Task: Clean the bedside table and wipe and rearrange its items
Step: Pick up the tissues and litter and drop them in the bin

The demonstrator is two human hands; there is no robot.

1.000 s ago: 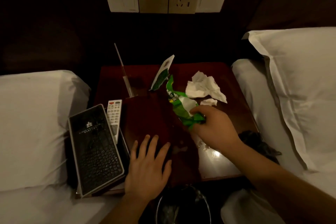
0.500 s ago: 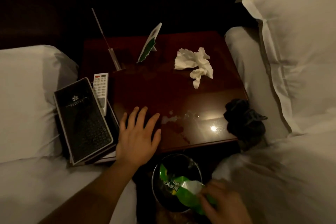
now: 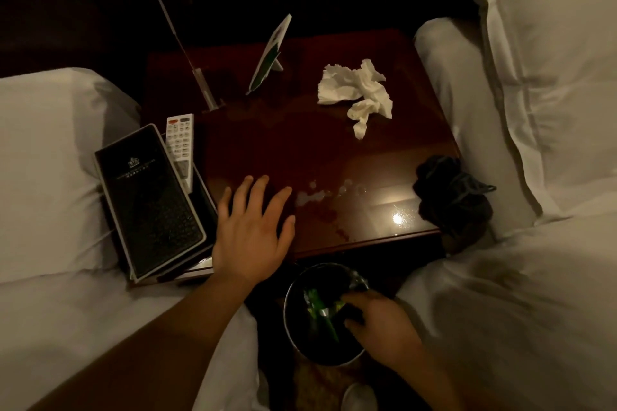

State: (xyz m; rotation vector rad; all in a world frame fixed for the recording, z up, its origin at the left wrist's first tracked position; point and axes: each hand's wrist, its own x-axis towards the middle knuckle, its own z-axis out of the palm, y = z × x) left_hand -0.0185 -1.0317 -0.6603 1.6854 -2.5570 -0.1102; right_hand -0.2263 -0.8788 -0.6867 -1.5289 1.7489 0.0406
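The dark red bedside table [image 3: 334, 150] stands between two beds. My left hand [image 3: 253, 230] rests flat on its front left part, fingers spread. Below the front edge, my right hand [image 3: 380, 320] reaches into a round black bin [image 3: 300, 337] and its fingers curl on the end of a green snack wrapper [image 3: 317, 307] that stands tilted inside. Crumpled white tissues [image 3: 357, 93] lie at the table's back right. A wet smear [image 3: 330, 192] shines near the front. A dark cloth [image 3: 454, 197] is bunched at the right front corner.
A black folder [image 3: 150, 200] and a white remote [image 3: 180, 143] lie at the table's left edge. A clear sign holder [image 3: 187, 53] and a small card stand [image 3: 270, 53] stand at the back. White pillows [image 3: 551, 77] and bedding flank both sides.
My right hand carried the green wrapper off the table and down into the bin. The view tilted down. My left hand stayed flat on the table.
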